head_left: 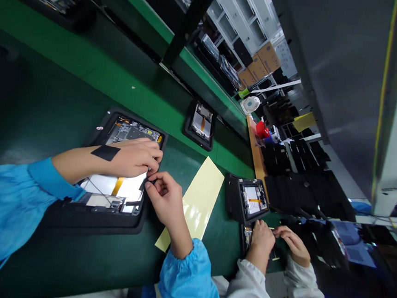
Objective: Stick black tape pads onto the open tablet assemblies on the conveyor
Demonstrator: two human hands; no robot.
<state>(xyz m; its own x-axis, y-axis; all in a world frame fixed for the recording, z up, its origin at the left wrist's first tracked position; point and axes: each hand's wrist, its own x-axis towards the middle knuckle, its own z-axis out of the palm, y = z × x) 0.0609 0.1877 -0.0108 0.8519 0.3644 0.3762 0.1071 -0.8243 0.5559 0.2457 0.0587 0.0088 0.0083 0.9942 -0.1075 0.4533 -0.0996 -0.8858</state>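
An opened tablet [130, 188], with circuit boards, silver battery cells and an orange ribbon cable, lies in a black tray [141, 223] on the green bench. My left hand [137, 157] rests across its middle, fingers curled down at the right edge. A black square patch [105, 152] sticks to the back of that wrist. Just beside it, my right hand [165, 195] has thumb and forefinger pinched at the same edge. What either hand's fingertips grip is too small or hidden to make out. Under my right wrist a pale yellow sheet [203, 191] lies on the bench.
Another opened tablet [202, 121] in a black tray sits on the green ledge. To the right, a further device [254, 199] leans in a black holder, close to a co-worker's hands [263, 240]. A dark post [191, 28] and a grey overhead panel [343, 78] border the bench.
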